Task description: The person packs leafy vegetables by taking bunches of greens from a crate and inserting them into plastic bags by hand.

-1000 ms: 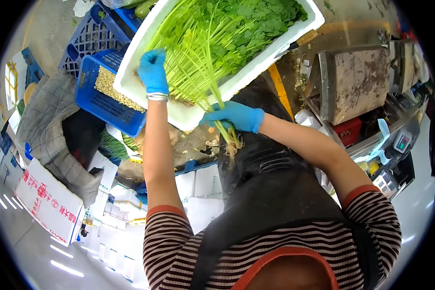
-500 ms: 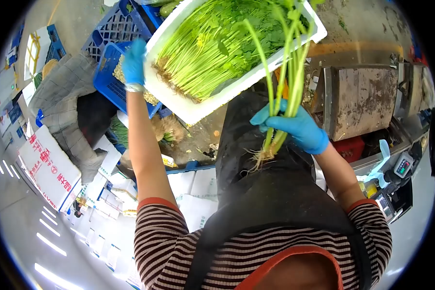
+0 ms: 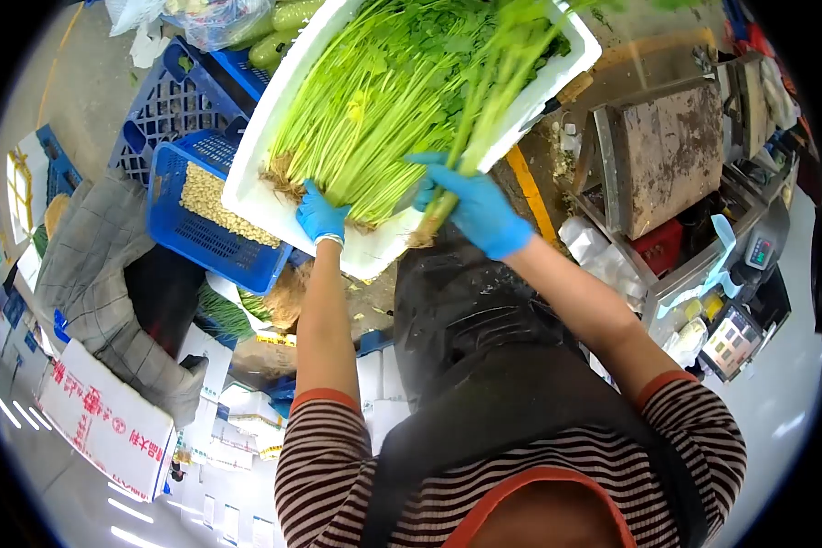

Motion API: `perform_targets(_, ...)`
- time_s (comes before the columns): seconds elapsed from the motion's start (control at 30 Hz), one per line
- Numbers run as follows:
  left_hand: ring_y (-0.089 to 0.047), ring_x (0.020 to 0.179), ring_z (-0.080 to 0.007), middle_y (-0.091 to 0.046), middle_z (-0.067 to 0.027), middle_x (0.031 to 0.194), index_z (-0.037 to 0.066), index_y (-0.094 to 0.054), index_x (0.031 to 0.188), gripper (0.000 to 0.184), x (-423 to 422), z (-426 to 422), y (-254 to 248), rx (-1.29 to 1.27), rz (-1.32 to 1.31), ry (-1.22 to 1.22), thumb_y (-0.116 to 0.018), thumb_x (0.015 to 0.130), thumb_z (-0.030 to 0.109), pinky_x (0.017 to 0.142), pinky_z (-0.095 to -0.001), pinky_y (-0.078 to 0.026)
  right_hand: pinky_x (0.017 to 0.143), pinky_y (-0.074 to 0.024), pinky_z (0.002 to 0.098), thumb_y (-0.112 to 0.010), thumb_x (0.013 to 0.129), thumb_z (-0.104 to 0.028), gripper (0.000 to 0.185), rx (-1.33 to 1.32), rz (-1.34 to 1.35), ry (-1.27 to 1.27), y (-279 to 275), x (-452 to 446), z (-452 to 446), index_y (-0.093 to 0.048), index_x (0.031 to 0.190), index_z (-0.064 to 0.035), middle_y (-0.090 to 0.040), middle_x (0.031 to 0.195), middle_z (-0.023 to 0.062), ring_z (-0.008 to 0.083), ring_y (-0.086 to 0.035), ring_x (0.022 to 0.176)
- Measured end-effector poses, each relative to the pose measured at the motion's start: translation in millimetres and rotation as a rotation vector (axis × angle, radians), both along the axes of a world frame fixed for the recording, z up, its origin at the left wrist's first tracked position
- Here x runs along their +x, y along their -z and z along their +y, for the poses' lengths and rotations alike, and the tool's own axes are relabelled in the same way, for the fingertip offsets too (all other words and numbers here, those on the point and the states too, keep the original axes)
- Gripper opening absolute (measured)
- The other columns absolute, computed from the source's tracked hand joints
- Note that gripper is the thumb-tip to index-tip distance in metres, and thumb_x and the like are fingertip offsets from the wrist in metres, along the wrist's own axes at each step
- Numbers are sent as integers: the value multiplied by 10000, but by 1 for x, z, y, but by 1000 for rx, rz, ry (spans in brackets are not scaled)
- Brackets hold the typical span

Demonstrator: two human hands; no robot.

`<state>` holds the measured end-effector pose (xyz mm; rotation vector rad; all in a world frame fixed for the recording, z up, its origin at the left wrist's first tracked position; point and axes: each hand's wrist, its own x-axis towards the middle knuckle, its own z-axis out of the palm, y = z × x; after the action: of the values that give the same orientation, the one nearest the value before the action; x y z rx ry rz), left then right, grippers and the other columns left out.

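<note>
A white foam box holds a thick layer of green leafy stalks, their roots toward its near left end. My left hand, in a blue glove, is at the root ends inside the box, its fingers partly hidden among the stalks. My right hand, also gloved in blue, is closed round a separate bunch of stalks at the box's near right side. The roots of that bunch hang below the hand, and its leafy tops are blurred.
A blue basket of pale beans or nuts stands left of the box, by a blue crate. A person in a grey checked garment is at the left. A stained metal-edged block and a scale are at the right.
My left hand has come from above the blue basket down to the roots in the box. My right hand has moved left, bringing its bunch over the box's near edge.
</note>
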<state>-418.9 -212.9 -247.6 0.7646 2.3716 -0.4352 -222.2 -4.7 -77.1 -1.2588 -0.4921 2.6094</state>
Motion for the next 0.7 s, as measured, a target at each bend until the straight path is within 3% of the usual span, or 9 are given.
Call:
perform_targets(0.13, -578, 964, -317, -588, -164, 1070, 76, -500, 1231, 786, -2, 1, -7, 57, 25, 85, -873, 594, 345, 837, -391, -477, 777, -547, 331, -563, 944, -169, 289, -329, -256, 67, 110, -34, -91, -638, 1142, 28, -633, 845, 87, 214, -641, 807)
perform_targets(0.17, -580, 971, -337, -587, -166, 1069, 73, -504, 1222, 743, -2, -8, 0, 161, -19, 81, -857, 609, 300, 837, -405, -480, 769, -550, 333, -564, 940, -167, 280, -281, -313, 54, 125, -39, -106, -648, 1121, 29, -643, 860, 98, 222, -649, 824)
perform_targets(0.23, -585, 986, -376, -586, -171, 1067, 66, -512, 1206, 663, -5, -29, 20, 373, -102, 60, -825, 641, 211, 837, -432, -488, 752, -555, 341, -571, 926, -144, 248, -223, -429, 34, 133, -51, -114, -662, 1081, 28, -659, 886, 121, 236, -663, 862)
perform_targets(0.33, -582, 1013, -415, -579, -193, 1104, 44, -501, 1210, 583, -13, -24, 7, 428, -231, -71, -744, 684, 105, 839, -469, -492, 754, -557, 359, -584, 913, -130, 221, -256, -437, 74, 143, -52, -120, -671, 1054, 15, -660, 874, 125, 244, -665, 858)
perform_targets(0.47, -610, 956, -419, -624, -220, 1044, 36, -497, 1207, 540, -25, -26, -25, 359, -435, -1, -704, 712, 95, 821, -470, -502, 792, -553, 383, -647, 908, -265, 402, -365, -400, 48, 134, -44, -115, -579, 1172, 30, -630, 1061, 162, 249, -647, 902)
perform_targets(0.57, -630, 893, -386, -642, -197, 956, -6, -485, 1239, 475, -9, -7, -100, 405, -424, 116, -615, 795, 105, 761, -454, -514, 799, -550, 382, -670, 883, -401, 550, -326, -334, -78, 68, -58, -100, -542, 1207, 24, -601, 1146, 161, 242, -638, 922)
perform_targets(0.67, -627, 819, -394, -618, -213, 915, -52, -418, 1291, 535, 35, 7, -152, 457, -294, 239, -600, 811, 100, 707, -453, -515, 766, -539, 357, -725, 836, -416, 418, -333, -288, -80, 39, -74, -97, -643, 972, -29, -656, 893, 84, 207, -640, 767)
perform_targets(0.7, -623, 820, -390, -605, -219, 923, -83, -374, 1322, 606, 50, 16, -164, 354, -293, 252, -618, 813, 138, 711, -442, -518, 734, -535, 333, -733, 839, -337, 349, -318, -318, -86, 36, -74, -93, -645, 969, -26, -664, 861, 74, 190, -642, 770)
